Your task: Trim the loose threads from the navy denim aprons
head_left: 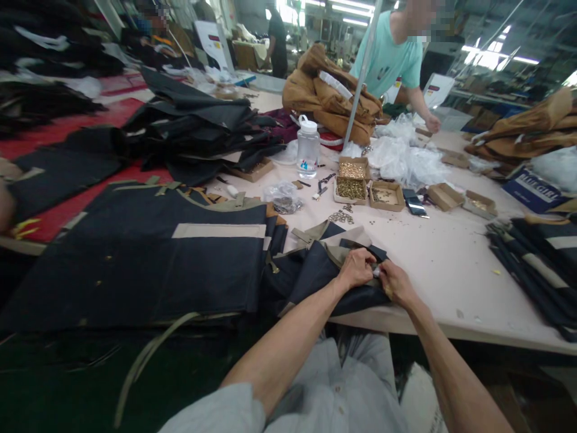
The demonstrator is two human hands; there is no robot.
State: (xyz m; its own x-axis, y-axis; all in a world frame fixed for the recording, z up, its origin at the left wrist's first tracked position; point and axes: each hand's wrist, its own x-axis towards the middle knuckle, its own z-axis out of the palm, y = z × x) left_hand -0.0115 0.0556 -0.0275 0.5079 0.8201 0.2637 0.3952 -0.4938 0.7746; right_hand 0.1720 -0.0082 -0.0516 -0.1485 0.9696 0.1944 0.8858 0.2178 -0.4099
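A bunched dark navy garment [311, 270] with khaki edging lies at the table's front edge, in front of my body. My left hand [358, 267] pinches its upper edge from the left. Close beside it, my right hand [395, 282] is closed on the same garment from the right. A small whitish bit shows between the two hands, too small to name. To the left lies a flat stack of dark navy garments [180, 264] with a beige strip and khaki straps, one strap hanging over the edge.
Small boxes of brass-coloured fittings [351, 189], loose metal rings [341, 216] and a clear water bottle [308, 147] stand beyond my hands. Folded dark garments [541, 264] lie at right. Brown cloth [329, 96] is piled behind. A person in a turquoise shirt [387, 57] works across the table.
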